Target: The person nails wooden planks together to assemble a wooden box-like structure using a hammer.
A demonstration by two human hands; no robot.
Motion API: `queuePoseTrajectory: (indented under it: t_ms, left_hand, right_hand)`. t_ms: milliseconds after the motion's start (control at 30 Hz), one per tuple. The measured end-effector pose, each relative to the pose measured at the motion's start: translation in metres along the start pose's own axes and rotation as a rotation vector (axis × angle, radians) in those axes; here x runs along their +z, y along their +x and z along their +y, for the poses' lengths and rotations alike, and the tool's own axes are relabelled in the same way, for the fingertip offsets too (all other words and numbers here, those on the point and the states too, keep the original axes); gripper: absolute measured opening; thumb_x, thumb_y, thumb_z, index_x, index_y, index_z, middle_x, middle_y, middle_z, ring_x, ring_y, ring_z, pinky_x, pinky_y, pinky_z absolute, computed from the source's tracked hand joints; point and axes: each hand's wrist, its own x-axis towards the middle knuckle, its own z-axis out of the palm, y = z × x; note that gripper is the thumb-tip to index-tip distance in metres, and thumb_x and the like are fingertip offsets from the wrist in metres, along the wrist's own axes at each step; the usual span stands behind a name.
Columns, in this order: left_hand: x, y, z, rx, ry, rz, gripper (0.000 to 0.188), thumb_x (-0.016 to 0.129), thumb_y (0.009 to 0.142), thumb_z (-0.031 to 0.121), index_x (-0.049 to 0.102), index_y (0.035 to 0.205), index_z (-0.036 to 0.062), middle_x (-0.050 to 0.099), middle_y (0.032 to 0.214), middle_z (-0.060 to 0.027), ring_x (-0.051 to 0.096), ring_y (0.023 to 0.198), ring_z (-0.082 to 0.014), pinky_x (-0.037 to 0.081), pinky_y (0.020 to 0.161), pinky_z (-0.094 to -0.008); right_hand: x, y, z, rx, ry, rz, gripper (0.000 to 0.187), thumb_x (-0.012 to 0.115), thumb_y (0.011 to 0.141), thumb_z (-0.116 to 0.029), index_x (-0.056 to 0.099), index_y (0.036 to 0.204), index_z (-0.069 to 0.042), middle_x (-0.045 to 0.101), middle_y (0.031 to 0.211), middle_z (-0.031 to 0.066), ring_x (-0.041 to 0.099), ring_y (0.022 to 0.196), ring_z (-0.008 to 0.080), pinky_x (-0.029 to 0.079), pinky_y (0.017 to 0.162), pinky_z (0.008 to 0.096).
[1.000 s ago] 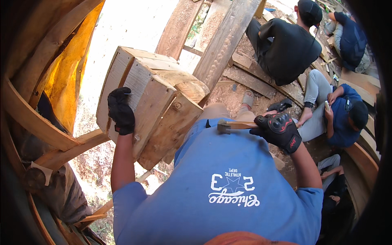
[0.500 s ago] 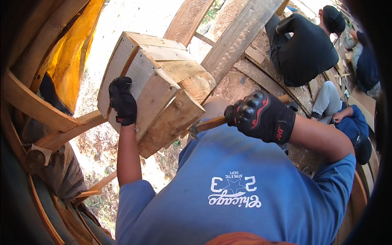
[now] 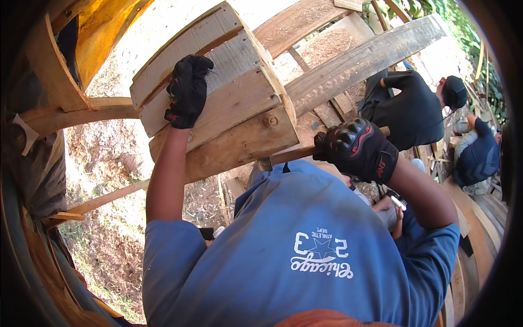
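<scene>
A box-like wooden piece made of nailed slats stands tilted in front of me. My left hand, in a black glove, is closed against its pale slats, beside a dark gap between two boards. A thin nail pokes out from the pinched fingers; its far end is hidden by the glove. My right hand, gloved as well, is wrapped round the wooden handle of a hammer. The hammer's metal head is just below the lower board's edge, close to my blue shirt.
A long grey plank runs off behind the box. One person in black sits to the right, and another in dark blue is farther off among scattered boards. Curved timber and a yellow tarp stand at left.
The view has swung, so the box and planks appear turned and more people and greenery show at right. Both hands keep their holds; the hammer stays low beside the box.
</scene>
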Motion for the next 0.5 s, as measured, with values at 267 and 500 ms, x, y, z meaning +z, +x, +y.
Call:
queuePoseTrajectory:
  t_ms: [267, 500]
  left_hand:
    - [0.005, -0.007, -0.004, -0.19, -0.383, 0.046, 0.019, 0.05, 0.11, 0.004, 0.069, 0.109, 0.0017, 0.07, 0.108, -0.0106, 0.068, 0.101, -0.0245, 0.055, 0.094, -0.0369]
    - [-0.002, 0.006, -0.002, -0.05, -0.145, 0.022, 0.019, 0.051, 0.109, 0.004, 0.07, 0.109, 0.0019, 0.069, 0.109, -0.0108, 0.068, 0.1, -0.0253, 0.055, 0.092, -0.0381]
  right_hand:
    - [0.004, 0.015, 0.005, -0.06, -0.026, -0.061, 0.014, 0.076, 0.088, -0.028, 0.078, 0.092, -0.015, 0.073, 0.079, 0.0058, 0.074, 0.072, 0.0238, 0.059, 0.064, 0.0393]
    - [-0.005, 0.01, 0.01, -0.157, -0.055, -0.015, 0.013, 0.076, 0.088, -0.024, 0.077, 0.094, -0.012, 0.068, 0.072, 0.0057, 0.072, 0.069, 0.0225, 0.056, 0.061, 0.0364]
